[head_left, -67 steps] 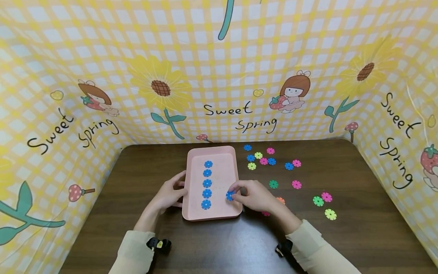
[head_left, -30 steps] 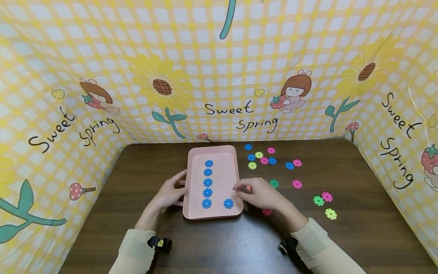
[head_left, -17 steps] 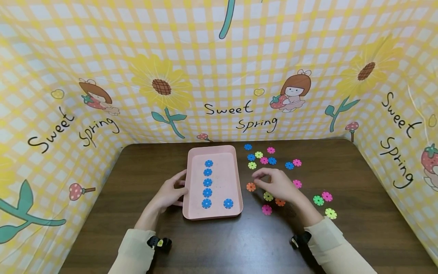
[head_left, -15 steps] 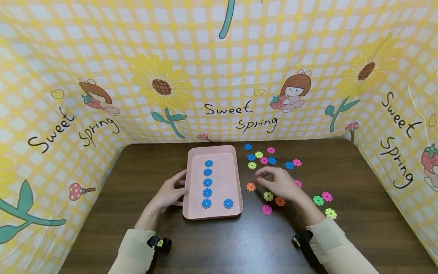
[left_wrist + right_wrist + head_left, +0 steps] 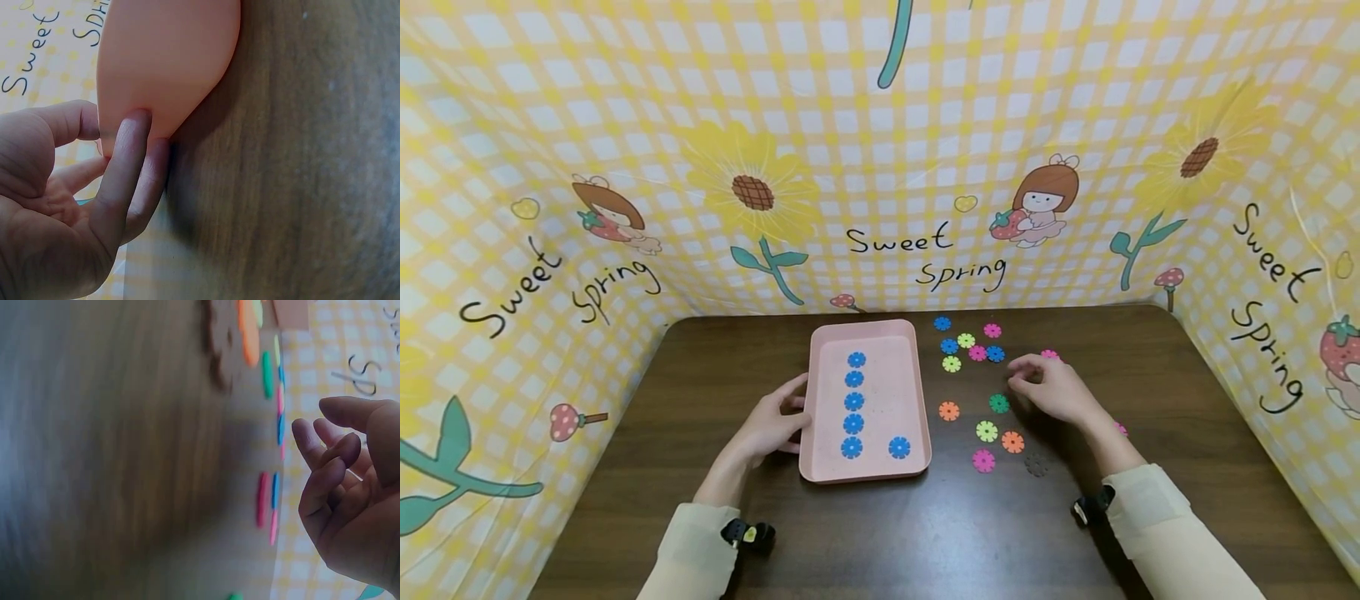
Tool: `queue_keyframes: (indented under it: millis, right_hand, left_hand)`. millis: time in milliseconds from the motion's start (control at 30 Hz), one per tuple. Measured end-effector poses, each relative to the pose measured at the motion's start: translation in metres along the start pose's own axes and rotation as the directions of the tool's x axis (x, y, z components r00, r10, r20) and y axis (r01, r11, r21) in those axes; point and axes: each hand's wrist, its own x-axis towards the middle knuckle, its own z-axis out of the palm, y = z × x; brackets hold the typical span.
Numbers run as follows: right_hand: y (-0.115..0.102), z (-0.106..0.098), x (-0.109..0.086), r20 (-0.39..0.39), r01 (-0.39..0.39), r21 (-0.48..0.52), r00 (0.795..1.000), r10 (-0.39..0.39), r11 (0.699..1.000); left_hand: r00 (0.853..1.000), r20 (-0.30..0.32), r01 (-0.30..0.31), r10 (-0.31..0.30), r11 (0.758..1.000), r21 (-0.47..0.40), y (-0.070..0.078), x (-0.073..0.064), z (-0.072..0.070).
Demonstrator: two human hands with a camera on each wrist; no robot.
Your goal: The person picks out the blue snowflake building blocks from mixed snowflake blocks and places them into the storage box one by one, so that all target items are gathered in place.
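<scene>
Blue discs [image 5: 849, 403] lie in the pink tray [image 5: 887, 375], fingers of the left hand [image 5: 767, 427] touching its left wall, while the empty right hand [image 5: 1056, 392], fingers narrowly parted, hovers by the loose discs [image 5: 945, 413] at right, where pinching rims lightly seems best.

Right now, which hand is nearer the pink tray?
Left. The left hand touches the pink tray at its left side; the right hand is apart, to the tray's right.
</scene>
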Motion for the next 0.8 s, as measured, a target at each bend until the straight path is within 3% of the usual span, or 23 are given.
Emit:
queue_keyframes:
  millis: [300,800]
  right_hand:
    - [0.019,-0.015,0.004,-0.010,-0.118,-0.011,0.993,0.118,0.993]
    - [0.035,-0.015,0.018,-0.042,-0.190,-0.088,0.982,0.187,0.978]
  left_hand:
    - [1.000,-0.001,0.001,-0.001,1.000,-0.004,-0.001,0.000,0.000]
    - [1.000,-0.007,-0.014,0.014,1.000,-0.010,-0.002,0.000,-0.001]
